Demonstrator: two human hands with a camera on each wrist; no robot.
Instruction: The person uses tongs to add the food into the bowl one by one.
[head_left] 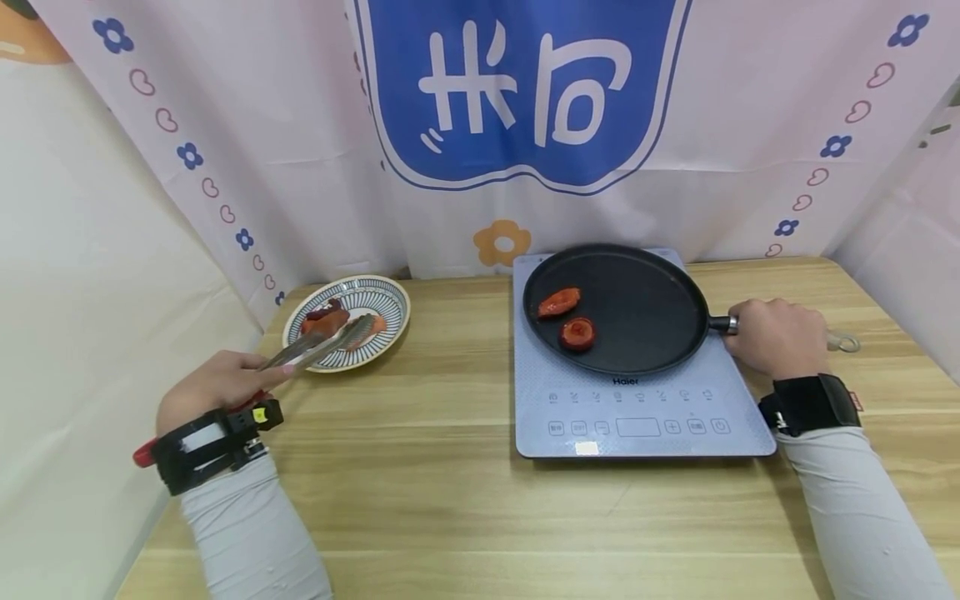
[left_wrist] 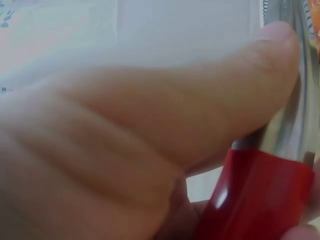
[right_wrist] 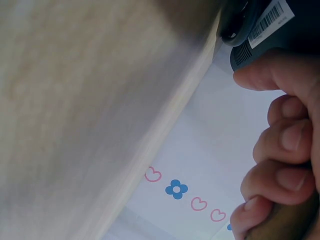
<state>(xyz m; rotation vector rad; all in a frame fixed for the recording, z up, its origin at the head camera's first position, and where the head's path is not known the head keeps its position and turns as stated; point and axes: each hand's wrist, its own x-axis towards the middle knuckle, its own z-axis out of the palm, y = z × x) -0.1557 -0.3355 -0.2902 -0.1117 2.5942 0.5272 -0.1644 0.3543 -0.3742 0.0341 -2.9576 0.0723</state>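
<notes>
My left hand (head_left: 217, 385) grips metal tongs (head_left: 341, 340) with a red handle (left_wrist: 260, 195). The tong tips are over the striped plate (head_left: 390, 302) at the left, at reddish food pieces (head_left: 327, 320); whether they pinch one I cannot tell. With curled fingers, my right hand (head_left: 782, 337) holds the handle of a flat black frying pan (head_left: 637, 304). Two red-brown pieces lie in the pan's left part: a longish one (head_left: 558, 302) and a round one (head_left: 577, 334). In the right wrist view, the fingers (right_wrist: 287, 137) wrap the pan's handle (right_wrist: 287, 220).
Under the pan stands a grey induction cooker (head_left: 540, 408) with a panel of buttons along its front. A wooden table (head_left: 420, 467) carries everything. Behind it hangs a white cloth (head_left: 315, 208) with a blue emblem; another pale cloth (head_left: 97, 292) hangs at the left.
</notes>
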